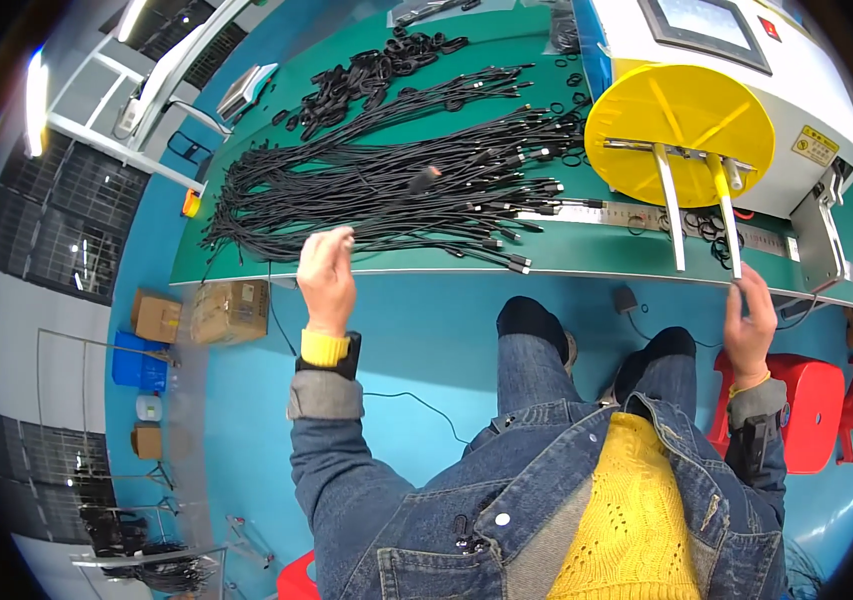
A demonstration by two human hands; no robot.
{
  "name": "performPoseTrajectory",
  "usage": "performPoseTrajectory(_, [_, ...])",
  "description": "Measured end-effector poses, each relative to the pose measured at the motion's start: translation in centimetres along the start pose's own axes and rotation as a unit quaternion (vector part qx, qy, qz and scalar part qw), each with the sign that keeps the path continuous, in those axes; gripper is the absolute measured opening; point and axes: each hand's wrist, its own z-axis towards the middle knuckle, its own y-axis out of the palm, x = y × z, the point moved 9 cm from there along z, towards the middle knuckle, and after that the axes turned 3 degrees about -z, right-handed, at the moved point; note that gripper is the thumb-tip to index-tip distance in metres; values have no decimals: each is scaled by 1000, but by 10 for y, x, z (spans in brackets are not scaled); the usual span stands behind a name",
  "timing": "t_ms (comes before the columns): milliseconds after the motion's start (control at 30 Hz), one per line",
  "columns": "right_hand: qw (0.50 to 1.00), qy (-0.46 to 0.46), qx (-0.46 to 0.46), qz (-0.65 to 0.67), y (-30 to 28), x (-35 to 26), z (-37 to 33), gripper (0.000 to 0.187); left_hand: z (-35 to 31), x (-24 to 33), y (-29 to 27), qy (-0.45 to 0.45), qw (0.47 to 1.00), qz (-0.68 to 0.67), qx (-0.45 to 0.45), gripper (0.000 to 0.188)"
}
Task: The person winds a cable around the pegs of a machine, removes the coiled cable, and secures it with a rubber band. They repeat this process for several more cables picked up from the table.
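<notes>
My left hand [327, 280] is at the table's front edge, beside the bent ends of a spread of black cables [346, 190]. Its fingers are curled and pressed together; what they hold, if anything, is hidden. My right hand [750, 325] is just below the tip of a white rod [729, 230] on a round yellow plate [636, 110]. Thumb and forefinger stand apart there, with nothing visible between them. A second white rod [668, 210] juts from the same plate. Over the cables, a blurred dark piece with a reddish end [426, 180] shows.
Coiled black cables [376, 80] lie farther back on the green table [506, 40]. Small black rings [721, 245] and a steel ruler [596, 215] lie beneath the plate. The white machine [796, 95] stands at right. Red stools [811, 415] and cardboard boxes [231, 312] are on the floor.
</notes>
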Motion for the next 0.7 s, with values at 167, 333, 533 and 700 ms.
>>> performPoseTrajectory(167, [967,-254,15,21,-24,-127,0,19,-14,92,27,109,987,-58,-98,14])
performPoseTrajectory(333, [933,-360,9,2,-32,-178,4,29,-18,175,43,175,946,-194,-191,12])
performPoseTrajectory(533, [937,-337,73,-58,-66,-152,12,34,12,251,49,150,889,-358,-242,8])
performPoseTrajectory(700, [966,-214,89,-112,-81,-109,23,37,39,270,80,82,906,-370,-192,12])
